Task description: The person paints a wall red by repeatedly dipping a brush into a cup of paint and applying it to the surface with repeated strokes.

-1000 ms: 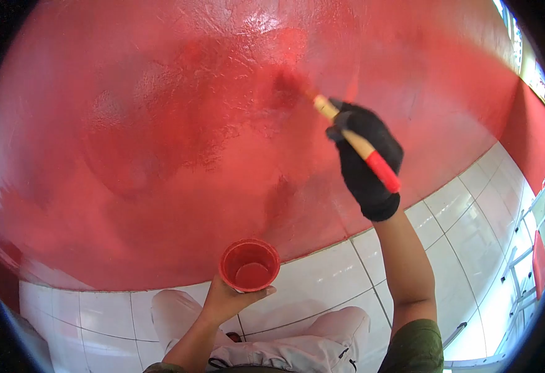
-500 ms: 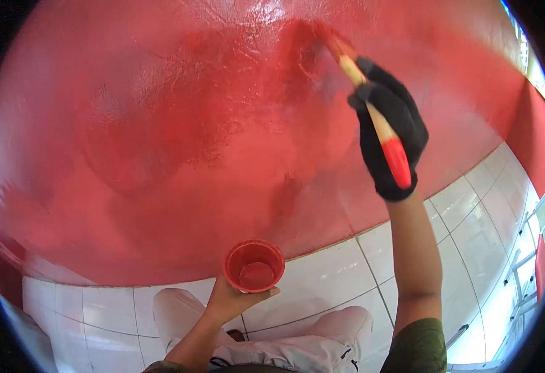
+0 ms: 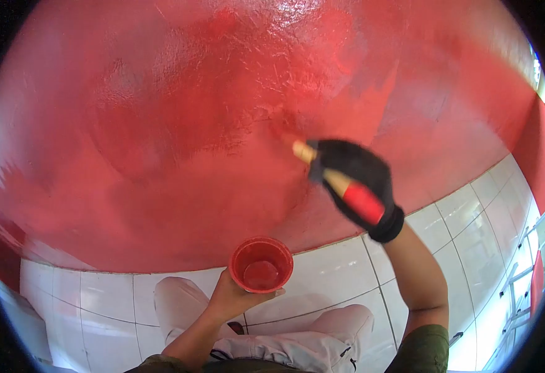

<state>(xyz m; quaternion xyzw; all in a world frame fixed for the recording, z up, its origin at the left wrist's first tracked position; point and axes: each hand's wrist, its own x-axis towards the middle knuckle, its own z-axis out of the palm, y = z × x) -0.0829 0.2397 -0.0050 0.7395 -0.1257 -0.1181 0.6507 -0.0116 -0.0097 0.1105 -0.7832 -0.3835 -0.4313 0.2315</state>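
Observation:
My right hand (image 3: pixel 353 180), in a black glove, is closed around a paintbrush (image 3: pixel 362 202) with a pale wooden handle and a red end. The brush head is smeared with motion and lies against the red wall (image 3: pixel 192 205), pointing up and left. My bare left hand (image 3: pixel 238 295) grips a red cup (image 3: pixel 234 264) from below and the side. Red paint (image 3: pixel 261 275) lies in the bottom of the cup, whose mouth faces me. Wet, glossy patches and darker streaks cover the wall above and around the brush.
White floor tiles (image 3: pixel 328 273) run along the foot of the wall. My knees in light trousers (image 3: pixel 322 336) are below the cup. A metal ladder (image 3: pixel 518 292) stands at the far right, near the wall's corner.
My right hand has swept the paintbrush down and to the left across the wall. The cup in my left hand sits slightly further right in view.

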